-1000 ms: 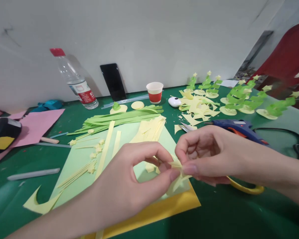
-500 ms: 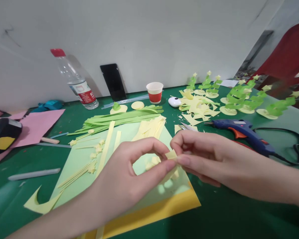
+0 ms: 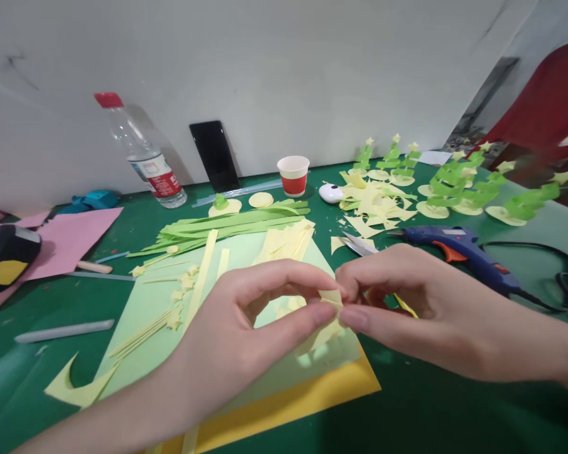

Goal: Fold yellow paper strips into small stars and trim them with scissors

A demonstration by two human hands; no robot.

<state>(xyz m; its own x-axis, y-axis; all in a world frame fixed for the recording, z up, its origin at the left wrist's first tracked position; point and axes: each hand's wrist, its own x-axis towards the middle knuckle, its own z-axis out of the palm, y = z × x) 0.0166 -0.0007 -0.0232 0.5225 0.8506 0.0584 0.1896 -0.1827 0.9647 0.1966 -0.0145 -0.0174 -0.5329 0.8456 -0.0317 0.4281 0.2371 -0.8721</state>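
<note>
Between my two hands is a small pale yellow paper strip (image 3: 330,297), folded at its end. My left hand (image 3: 265,321) pinches it between thumb and forefinger. From the right, my right hand (image 3: 407,315) has its thumb and fingertips closed on the same strip, touching the left fingertips. Beneath them lies a light green sheet (image 3: 246,372) over a yellow-orange one (image 3: 303,410). Small paper stars on thin stems (image 3: 174,318) rest on its left part, and a bundle of pale yellow strips (image 3: 286,243) lies at its top.
Scissors (image 3: 358,244), a blue glue gun (image 3: 445,239) and yellow scraps (image 3: 376,202) lie at the right. Behind stand a bottle (image 3: 156,170), a phone (image 3: 214,154), a paper cup (image 3: 293,176) and several green paper plants (image 3: 454,180). A tape measure (image 3: 9,258) is far left.
Both hands have shifted slightly right. The right hand's fingers have curled more and its knuckles are higher. More of the scissors now shows.
</note>
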